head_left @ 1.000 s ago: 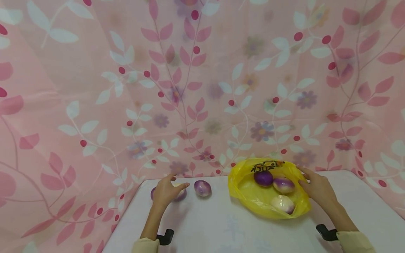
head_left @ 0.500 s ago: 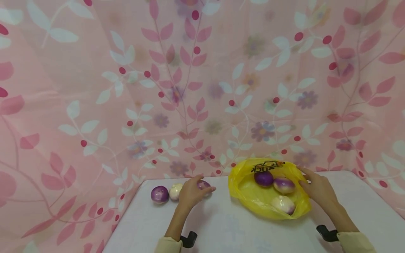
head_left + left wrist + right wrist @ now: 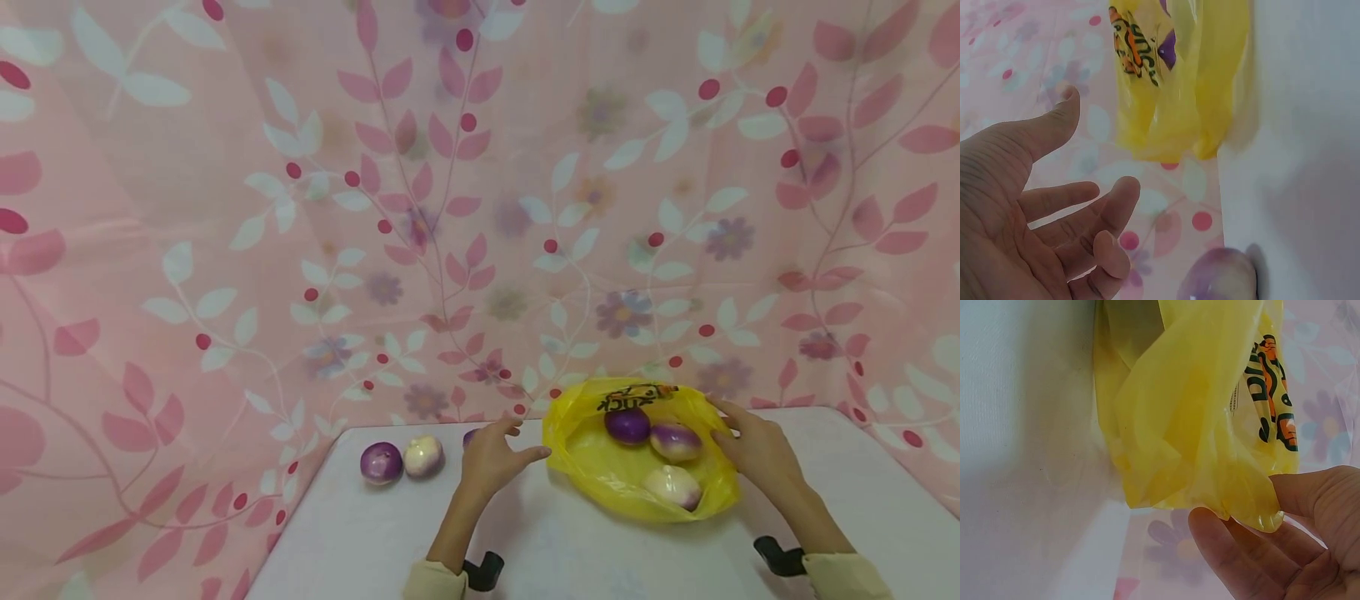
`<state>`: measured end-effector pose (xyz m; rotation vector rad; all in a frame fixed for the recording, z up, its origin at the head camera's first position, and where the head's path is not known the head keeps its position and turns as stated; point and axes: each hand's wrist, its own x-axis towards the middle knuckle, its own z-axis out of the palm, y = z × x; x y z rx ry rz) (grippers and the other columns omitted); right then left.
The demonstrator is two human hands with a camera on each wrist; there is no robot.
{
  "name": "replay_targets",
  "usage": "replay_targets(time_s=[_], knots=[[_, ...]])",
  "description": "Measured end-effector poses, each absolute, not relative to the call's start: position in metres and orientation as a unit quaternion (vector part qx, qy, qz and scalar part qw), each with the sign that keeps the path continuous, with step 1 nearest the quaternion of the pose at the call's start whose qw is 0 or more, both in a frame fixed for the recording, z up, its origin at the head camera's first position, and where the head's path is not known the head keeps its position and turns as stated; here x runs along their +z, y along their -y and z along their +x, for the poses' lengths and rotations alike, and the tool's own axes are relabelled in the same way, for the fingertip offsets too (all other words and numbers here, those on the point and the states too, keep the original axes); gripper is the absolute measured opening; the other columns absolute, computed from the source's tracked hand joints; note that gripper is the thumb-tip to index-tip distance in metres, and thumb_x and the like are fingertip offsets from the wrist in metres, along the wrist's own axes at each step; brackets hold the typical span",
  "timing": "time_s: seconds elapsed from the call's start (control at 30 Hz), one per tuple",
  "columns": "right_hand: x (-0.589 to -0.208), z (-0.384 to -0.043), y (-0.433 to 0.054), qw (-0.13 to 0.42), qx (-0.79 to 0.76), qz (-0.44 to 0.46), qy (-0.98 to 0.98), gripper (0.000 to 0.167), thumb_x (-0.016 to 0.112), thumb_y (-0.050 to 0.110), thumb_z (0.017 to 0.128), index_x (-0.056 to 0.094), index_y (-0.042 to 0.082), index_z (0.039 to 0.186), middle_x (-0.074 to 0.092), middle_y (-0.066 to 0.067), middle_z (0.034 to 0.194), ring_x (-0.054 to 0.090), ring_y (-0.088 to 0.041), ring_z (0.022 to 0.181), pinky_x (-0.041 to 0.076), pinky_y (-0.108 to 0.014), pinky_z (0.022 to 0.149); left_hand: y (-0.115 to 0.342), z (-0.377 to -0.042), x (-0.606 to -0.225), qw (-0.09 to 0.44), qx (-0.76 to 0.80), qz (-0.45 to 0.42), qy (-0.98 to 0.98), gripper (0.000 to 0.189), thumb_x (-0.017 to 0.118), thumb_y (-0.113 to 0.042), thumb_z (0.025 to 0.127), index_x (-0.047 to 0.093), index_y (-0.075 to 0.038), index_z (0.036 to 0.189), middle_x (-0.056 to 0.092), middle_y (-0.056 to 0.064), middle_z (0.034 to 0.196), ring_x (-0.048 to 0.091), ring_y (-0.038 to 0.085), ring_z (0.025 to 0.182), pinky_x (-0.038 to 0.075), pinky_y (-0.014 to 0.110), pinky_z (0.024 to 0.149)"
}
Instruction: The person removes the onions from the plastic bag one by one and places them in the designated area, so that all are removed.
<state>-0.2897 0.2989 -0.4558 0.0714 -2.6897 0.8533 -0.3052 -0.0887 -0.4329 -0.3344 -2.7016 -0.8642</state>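
Observation:
A yellow plastic bag (image 3: pixel 600 479) lies with its mouth facing the head camera. Inside are a dark purple turnip (image 3: pixel 627 426), a purple-and-white turnip (image 3: pixel 677 442) and a mostly white turnip (image 3: pixel 675 486). My right hand (image 3: pixel 761 450) pinches the bag's right edge between thumb and fingers, as the right wrist view shows. My left hand (image 3: pixel 491 458) hovers left of the bag, thumb spread from its loosely bent fingers, holding nothing. It mostly hides a turnip (image 3: pixel 469 437) in the head view; the left wrist view shows that turnip (image 3: pixel 1222 278) below the fingers.
Further left on the white table (image 3: pixel 337 533), a purple turnip (image 3: pixel 381 463) and a whitish turnip (image 3: pixel 423 457) sit side by side. A pink floral cloth (image 3: pixel 480 208) hangs behind the table's back edge. Each wrist carries a black camera mount.
My left hand has moved right, from over the left turnips, past the third one, to near the bag. The right hand and the bag have stayed put.

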Motion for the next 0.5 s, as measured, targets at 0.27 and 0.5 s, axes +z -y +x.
replay_targets(time_s=[0.27, 0.5], knots=[[-0.453, -0.288, -0.299, 0.166, 0.297, 0.033, 0.94, 0.055, 0.064, 0.012, 0.092, 0.045, -0.003, 0.142, 0.058, -0.038, 0.118, 0.064, -0.027, 0.069, 0.05, -0.029, 0.052, 0.056, -0.302, -0.433, 0.124, -0.308, -0.147, 0.932, 0.068, 0.078, -0.061, 0.074, 0.068, -0.017, 0.125, 0.072, 0.0, 0.107, 0.066, 0.023, 0.096, 0.054, 0.04, 0.077], [-0.454, -0.288, -0.298, 0.172, 0.295, 0.033, 0.939, 0.055, 0.065, 0.012, 0.091, 0.046, -0.003, 0.141, 0.058, -0.038, 0.117, 0.063, -0.028, 0.069, 0.049, -0.029, 0.052, 0.032, -0.3, -0.433, 0.096, -0.305, -0.137, 0.937, 0.066, 0.075, -0.067, 0.072, 0.071, -0.017, 0.115, 0.072, -0.002, 0.105, 0.065, 0.022, 0.095, 0.053, 0.036, 0.077]])
